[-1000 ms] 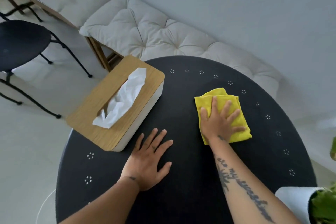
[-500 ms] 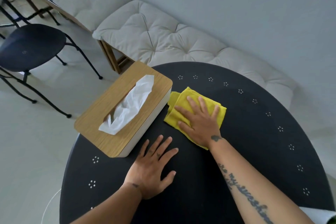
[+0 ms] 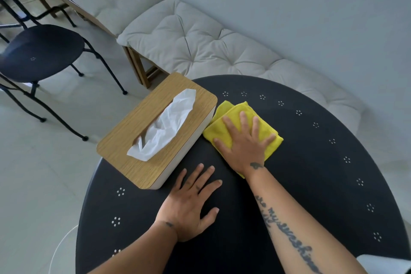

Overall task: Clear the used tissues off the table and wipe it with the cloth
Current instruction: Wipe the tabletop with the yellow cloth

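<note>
A folded yellow cloth (image 3: 224,128) lies on the round black table (image 3: 322,173), right beside the tissue box. My right hand (image 3: 243,147) presses flat on the cloth with fingers spread. Closer to me, my left hand (image 3: 191,204) rests palm-down on the bare tabletop, holding nothing. No loose used tissues show on the table.
A tissue box (image 3: 138,151) with a wooden lid and a white tissue (image 3: 164,127) sticking out stands at the table's left edge. A cushioned bench (image 3: 189,40) runs along the wall behind. A black stool (image 3: 42,51) stands on the floor at left. Something white (image 3: 384,262) sits bottom right.
My right hand has slid the yellow cloth leftwards across the table until it lies against the tissue box. My left hand has stayed flat in place.
</note>
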